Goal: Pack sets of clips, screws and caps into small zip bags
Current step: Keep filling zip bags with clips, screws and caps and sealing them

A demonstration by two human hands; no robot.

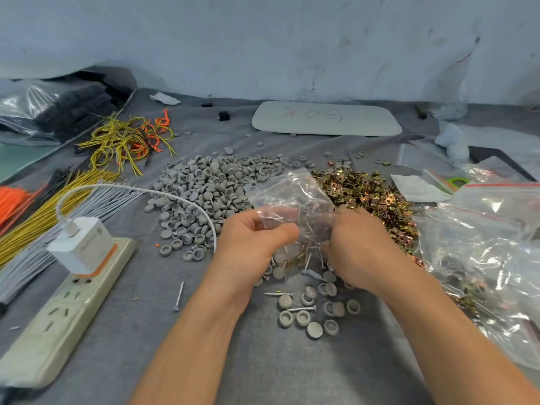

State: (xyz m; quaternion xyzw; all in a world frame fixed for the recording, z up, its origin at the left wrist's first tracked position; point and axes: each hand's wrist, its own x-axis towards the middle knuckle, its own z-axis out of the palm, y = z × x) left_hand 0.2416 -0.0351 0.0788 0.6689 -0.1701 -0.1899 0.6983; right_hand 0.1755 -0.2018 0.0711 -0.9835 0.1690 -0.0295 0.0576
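Caps heap (210, 188) left of centre. Left hand (257, 238) pinches the zip bag (292, 197), held up mid-table. Right hand (359, 244) grips its other side. Clips pile (365, 194) to the right. Bag looks light, limp and slippery, and screw tips may pierce it. Hold it at the mouth edges.

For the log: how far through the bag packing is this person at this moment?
Done: the large clear bag at right seems to hold packed sets already. In hand: the left hand and right hand both hold a small zip bag with screws inside. Left: big piles of grey caps and brass clips lie loose.
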